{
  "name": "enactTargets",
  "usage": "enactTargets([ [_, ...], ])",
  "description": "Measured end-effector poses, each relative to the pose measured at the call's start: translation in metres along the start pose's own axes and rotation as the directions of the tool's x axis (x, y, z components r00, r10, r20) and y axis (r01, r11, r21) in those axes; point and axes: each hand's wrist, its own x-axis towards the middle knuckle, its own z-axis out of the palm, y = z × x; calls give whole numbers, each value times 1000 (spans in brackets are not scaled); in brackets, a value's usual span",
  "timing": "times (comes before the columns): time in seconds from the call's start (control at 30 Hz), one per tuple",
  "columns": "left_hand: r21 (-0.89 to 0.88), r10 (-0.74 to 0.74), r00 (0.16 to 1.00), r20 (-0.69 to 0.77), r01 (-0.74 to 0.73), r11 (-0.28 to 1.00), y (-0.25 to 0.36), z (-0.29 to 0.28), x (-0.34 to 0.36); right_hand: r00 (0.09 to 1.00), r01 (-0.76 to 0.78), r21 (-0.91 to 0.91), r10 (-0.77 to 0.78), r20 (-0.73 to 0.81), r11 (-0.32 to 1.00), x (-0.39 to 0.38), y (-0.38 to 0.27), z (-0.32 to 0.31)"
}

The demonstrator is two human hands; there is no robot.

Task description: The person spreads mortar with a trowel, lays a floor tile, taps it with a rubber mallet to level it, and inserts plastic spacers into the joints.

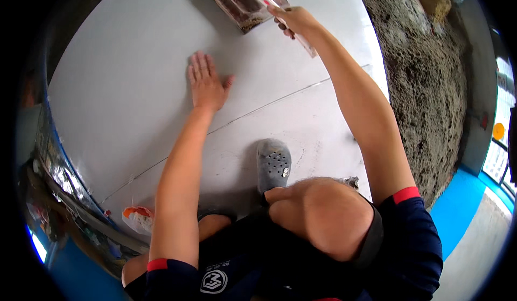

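Head view, left hand: left hand palm down, fingers spread on pale slab; likely bracing the lean.
Right hand: right hand pinching white strip, thumb on top, probably to control its angle.
Stained board: reddish-brown board at far edge of view, strip across it; contact can't tell.
Surface: thin seam crosses slab, grey clog nearer.
Room: rough mortar right, blue floor beyond.
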Motion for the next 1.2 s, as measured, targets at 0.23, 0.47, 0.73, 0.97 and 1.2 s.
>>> enactTargets([
  [0.23, -305, 502, 863, 54, -464, 831, 117, 8, 25, 998, 64, 2, -64, -2, 998, 15, 5, -12],
  [0.47, -630, 598, 795, 99, -416, 656, 188, -4, -44, 996, 45, -22, -46, -74, 999, 28, 24, -14],
  [0.73, -157, 108, 994, -16, -110, 981, 42, -10, -23, 999, 21, 323, -5, -52, 946, -51, 47, 50],
  [0.97, 74, -25, 996, -83, 32, 997, 14, -14, -16, 991, -101, 309, 123, -52, 946, -125, 66, 44],
  [1.2, 40, 26, 989, -149, -20, 999, 19, -20, -19, 894, 345, 102, -293, -340, 933, -161, -39, -68],
])
